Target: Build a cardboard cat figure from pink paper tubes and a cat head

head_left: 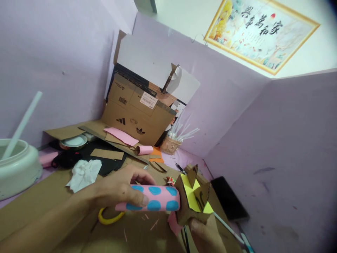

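Observation:
My left hand (122, 188) is wrapped round a pink paper tube (164, 199) painted with blue spots, which lies nearly level. The tube's right end meets the side of a small cardboard box (183, 207); whether the two are joined I cannot tell. Yellow paper covers the box's upper face, and two pointed cardboard ears with dark marks stand up from it. From below, my right hand (201, 228) grips the box, thumb on its lower edge and the other fingers hidden. Beneath the tube, a yellow ring-shaped handle (110, 217) rests on the cardboard-covered table.
A white pot (18, 168) with a stick stands at left, near a crumpled tissue (84, 174). Behind are a large cardboard box (139, 109), a pink roll (144, 150) and a basket (170, 146) of white sticks. At right lies a black tablet-like slab (229, 198).

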Motion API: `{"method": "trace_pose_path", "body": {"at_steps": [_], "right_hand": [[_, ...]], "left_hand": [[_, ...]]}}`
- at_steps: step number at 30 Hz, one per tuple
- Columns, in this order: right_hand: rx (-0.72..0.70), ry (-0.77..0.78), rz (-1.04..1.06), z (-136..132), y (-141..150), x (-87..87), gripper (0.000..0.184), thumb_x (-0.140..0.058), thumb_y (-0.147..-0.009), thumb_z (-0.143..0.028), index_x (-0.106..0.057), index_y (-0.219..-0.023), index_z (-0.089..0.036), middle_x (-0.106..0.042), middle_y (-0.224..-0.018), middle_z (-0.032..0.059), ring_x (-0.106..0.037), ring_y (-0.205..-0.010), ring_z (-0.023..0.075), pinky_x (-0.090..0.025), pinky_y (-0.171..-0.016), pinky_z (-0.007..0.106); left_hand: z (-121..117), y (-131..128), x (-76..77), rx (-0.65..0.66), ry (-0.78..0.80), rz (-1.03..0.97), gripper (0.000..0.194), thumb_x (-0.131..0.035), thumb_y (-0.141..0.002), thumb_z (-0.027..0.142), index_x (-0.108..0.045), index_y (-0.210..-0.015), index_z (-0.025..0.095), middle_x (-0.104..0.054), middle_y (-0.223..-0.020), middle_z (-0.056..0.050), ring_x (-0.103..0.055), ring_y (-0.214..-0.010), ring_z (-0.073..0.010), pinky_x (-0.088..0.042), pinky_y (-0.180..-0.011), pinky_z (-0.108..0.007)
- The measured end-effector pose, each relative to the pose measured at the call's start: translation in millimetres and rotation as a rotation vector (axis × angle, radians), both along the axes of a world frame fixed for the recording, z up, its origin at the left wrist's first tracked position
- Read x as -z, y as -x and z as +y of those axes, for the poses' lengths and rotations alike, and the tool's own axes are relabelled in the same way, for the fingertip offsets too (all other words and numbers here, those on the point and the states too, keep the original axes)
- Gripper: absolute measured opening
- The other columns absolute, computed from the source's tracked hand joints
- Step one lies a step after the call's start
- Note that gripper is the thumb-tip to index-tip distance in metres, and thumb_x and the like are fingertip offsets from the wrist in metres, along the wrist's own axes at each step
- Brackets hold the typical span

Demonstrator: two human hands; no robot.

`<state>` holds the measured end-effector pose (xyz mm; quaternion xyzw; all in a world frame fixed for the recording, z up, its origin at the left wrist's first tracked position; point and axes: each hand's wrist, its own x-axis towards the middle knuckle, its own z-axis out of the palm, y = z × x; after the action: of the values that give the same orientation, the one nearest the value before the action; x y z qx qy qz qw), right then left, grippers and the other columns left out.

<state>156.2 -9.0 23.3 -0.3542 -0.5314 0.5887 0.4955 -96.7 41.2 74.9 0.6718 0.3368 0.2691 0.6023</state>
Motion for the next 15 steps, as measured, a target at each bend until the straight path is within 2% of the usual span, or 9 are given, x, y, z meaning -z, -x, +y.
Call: {"method": "trace_pose_path", "body": {"at_steps": [4,9,15], "right_hand": [[0.011,-0.013,-0.026,-2.6,2.6,-0.7,0.082,-0.076,-0.059,-0.048,-0.047,-0.130,-0.019,-0.070,-0.078,0.0103,-0.063,-0.067,0.0314,-0.049,-0.062,0.041],[0.014,-0.030,-0.038,-3.1,3.3,-1.6,0.078,-0.074,-0.063,-0.046,-0.047,-0.130,-0.018,-0.066,-0.064,0.0061,-0.061,-0.061,0.0281,-0.048,-0.063,0.041],[0.071,-0.082,-0.062,0.7,3.0,1.4,0.081,-0.076,-0.060,-0.044,-0.045,-0.132,-0.021,-0.070,-0.083,0.0096,-0.063,-0.079,0.0333,-0.049,-0.071,0.044]], "left_hand": [[-0.6,0.9,-0.9,0.017,-0.018,0.007,0.038,-0.068,-0.054,0.032,-0.069,-0.091,0.021,-0.070,-0.085,-0.003,-0.061,-0.079,-0.0246,-0.043,-0.064,-0.029],[1.7,0.6,2.9,0.011,-0.063,0.008,0.038,-0.070,-0.056,0.033,-0.069,-0.092,0.020,-0.070,-0.087,-0.003,-0.061,-0.079,-0.0232,-0.044,-0.065,-0.028],[3.8,-2.9,7.1,0.034,-0.049,-0.016,0.038,-0.070,-0.055,0.031,-0.068,-0.091,0.021,-0.070,-0.084,-0.001,-0.061,-0.075,-0.0213,-0.044,-0.062,-0.026]]}}
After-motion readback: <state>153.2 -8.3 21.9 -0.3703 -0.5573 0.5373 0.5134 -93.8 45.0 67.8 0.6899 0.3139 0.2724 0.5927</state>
